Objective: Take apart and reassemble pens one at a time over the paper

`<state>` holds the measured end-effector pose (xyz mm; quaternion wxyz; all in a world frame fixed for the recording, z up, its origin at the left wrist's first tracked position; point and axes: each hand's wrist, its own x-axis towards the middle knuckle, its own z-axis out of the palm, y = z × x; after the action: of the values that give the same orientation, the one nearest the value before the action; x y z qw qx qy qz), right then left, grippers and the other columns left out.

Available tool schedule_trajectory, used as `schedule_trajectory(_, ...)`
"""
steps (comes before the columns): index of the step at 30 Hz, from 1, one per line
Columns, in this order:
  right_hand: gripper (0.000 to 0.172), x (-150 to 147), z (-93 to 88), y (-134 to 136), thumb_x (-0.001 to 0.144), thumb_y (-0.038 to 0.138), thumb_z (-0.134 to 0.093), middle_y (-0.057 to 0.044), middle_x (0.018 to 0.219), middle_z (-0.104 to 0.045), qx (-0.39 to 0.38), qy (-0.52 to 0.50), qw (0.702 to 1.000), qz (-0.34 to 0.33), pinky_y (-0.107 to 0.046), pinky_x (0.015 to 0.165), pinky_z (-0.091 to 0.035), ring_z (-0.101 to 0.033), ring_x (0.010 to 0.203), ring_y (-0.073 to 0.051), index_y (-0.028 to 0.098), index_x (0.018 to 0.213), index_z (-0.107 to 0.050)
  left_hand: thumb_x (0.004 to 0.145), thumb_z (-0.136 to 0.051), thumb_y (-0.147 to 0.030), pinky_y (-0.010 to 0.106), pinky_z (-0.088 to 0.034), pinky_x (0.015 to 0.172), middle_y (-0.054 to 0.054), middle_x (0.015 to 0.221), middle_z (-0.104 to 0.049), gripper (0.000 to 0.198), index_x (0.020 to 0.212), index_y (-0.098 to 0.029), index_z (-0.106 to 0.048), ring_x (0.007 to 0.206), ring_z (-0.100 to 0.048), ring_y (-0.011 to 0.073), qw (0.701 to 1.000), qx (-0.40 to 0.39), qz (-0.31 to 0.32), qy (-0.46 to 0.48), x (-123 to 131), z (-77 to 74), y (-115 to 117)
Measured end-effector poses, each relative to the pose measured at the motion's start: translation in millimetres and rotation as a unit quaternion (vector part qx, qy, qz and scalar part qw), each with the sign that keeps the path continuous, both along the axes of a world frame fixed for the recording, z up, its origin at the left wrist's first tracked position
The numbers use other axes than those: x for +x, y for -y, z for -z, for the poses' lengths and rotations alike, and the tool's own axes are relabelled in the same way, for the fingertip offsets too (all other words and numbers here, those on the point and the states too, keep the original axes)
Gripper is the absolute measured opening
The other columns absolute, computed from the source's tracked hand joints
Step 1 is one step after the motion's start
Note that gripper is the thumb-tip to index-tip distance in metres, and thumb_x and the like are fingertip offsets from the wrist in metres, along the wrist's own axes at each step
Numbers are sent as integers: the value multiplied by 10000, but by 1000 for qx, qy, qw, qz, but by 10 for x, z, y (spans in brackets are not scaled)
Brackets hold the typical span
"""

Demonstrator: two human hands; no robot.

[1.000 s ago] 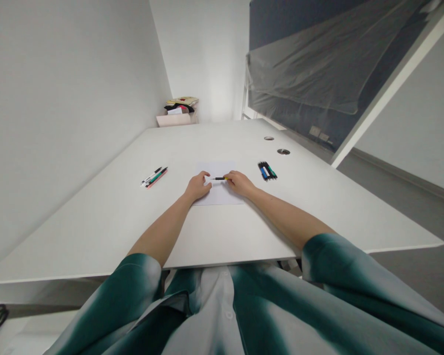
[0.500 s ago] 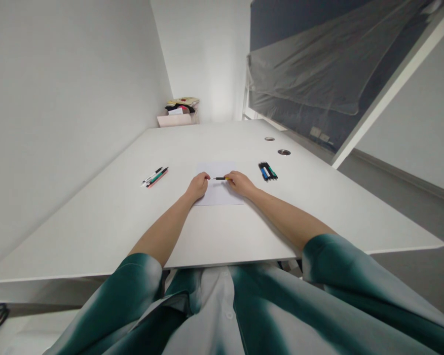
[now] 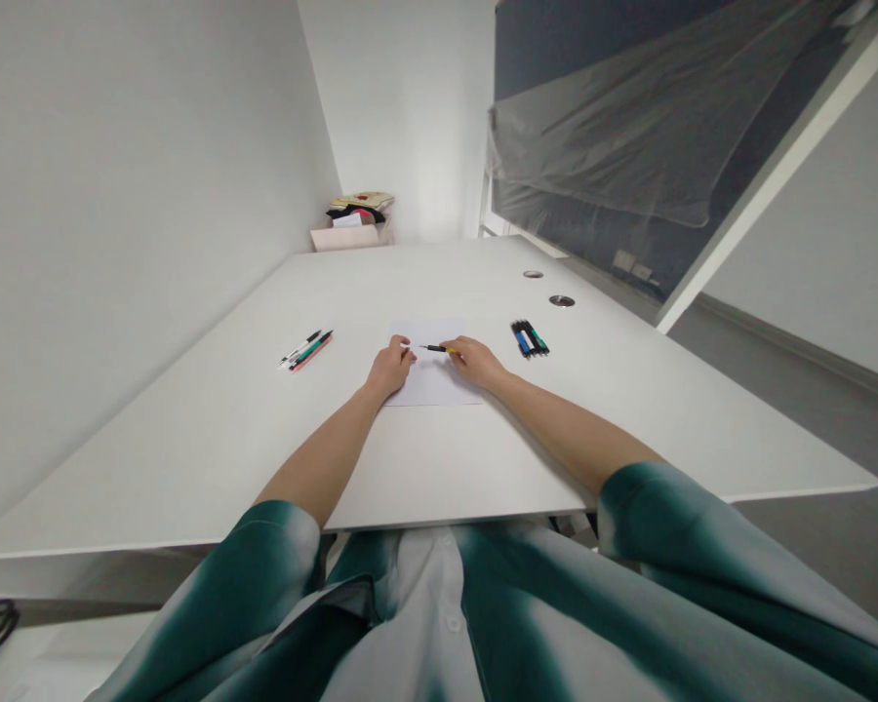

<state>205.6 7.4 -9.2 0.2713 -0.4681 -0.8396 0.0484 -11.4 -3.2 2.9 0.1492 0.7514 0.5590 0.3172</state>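
Pen (image 3: 433, 348), dark w/ a yellow part at the grip end, held over the sheet of paper (image 3: 439, 392), about midway btwn its L and R edges, well in from the table's (image 3: 424, 478) near edge. Right hand (image 3: 475, 363) has it: thumb and fingertips pinched on the yellow end, thin tip sticking out toward the left hand (image 3: 390, 367). Shadow on the paper, so prob. lifted clear of it. Left hand's at the sheet's L edge, fingers curled, thumb and forefinger close; there's a dark speck btwn them, too small to tell whether it's pinching sth.

Handling, I'd guess: v. light, stiff barrel, prob. smooth plastic, so apt to roll or twist if pinched loosely. Best hold is mid-barrel, thumb vs. two fingers; thin tip looks the fragile bit, so no sideways push there. More pens either side: a neat row (image 3: 530, 338) off the sheet's R edge, a looser bunch (image 3: 305, 351) toward the table's L edge
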Motion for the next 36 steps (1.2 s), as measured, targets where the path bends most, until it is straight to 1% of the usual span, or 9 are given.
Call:
schedule_trajectory(3, 324, -9, -17, 10, 934, 89, -485, -115, 1139, -686, -9, 3, 1000, 8, -306, 943, -442, -622, 1043, -199, 155, 1193, -669, 907, -508, -154, 312, -483, 807, 62, 943, -772, 234, 1136, -194, -522, 868, -689, 189, 1000, 0, -3, -8, -2, 6, 1)
schedule_trajectory(8, 286, -14, -19, 3, 922, 90, -493, -104, 1083, -698, -22, 11, 1000, 18, -294, 908, -443, -626, 994, -194, 147, 1141, -666, 898, -563, -211, 307, -487, 793, 58, 882, -764, 200, 1094, -185, -597, 824, -676, 188, 1000, 18, -8, -9, -2, 5, -3)
schedule_trajectory(11, 286, -9, -10, -2, 915, 87, -488, -103, 1071, -698, -19, 13, 1000, 15, -298, 901, -441, -624, 987, -200, 146, 1129, -668, 893, -565, -230, 312, -499, 843, 67, 934, -755, 197, 1051, -180, -671, 857, -667, 186, 999, 28, 7, -23, -5, 3, -18)
schedule_trajectory(15, 291, -4, -5, 2, 917, 98, -480, -105, 1074, -697, -20, 17, 1000, 12, -301, 899, -441, -622, 989, -203, 155, 1127, -673, 881, -532, -193, 328, -497, 926, 85, 1017, -729, 273, 1072, -168, -725, 898, -652, 188, 997, 59, 12, -43, -11, 5, -47)
schedule_trajectory(20, 290, -8, -9, 14, 923, 97, -479, -106, 1081, -697, -19, 21, 999, 15, -297, 905, -435, -619, 998, -202, 149, 1133, -672, 860, -542, -179, 320, -506, 920, 80, 1002, -716, 304, 1088, -168, -743, 896, -649, 188, 997, 50, 30, -49, -13, 6, -36)
schedule_trajectory(26, 299, -8, -3, 18, 925, 104, -482, -102, 1097, -694, -22, 23, 999, 14, -304, 910, -440, -618, 1008, -202, 164, 1146, -675, 839, -574, -188, 357, -492, 960, 60, 977, -744, 303, 1094, -195, -737, 939, -652, 214, 997, 41, 32, -61, -10, -12, -5)
schedule_trajectory(32, 300, -12, -4, 34, 929, 109, -498, -100, 1118, -692, -20, 39, 999, 8, -302, 921, -441, -611, 1040, -206, 171, 1164, -674, 815, -620, -188, 348, -517, 895, 61, 957, -743, 238, 1046, -180, -678, 892, -663, 197, 999, 35, 31, -24, -9, 4, 0)
schedule_trajectory(36, 298, -15, -24, 53, 931, 110, -495, -94, 1125, -690, -18, 55, 998, 14, -295, 922, -440, -608, 1050, -206, 168, 1162, -674, 818, -606, -182, 343, -517, 884, 66, 945, -731, 152, 957, -175, -666, 895, -662, 197, 998, 40, 31, -30, -13, 23, -8)
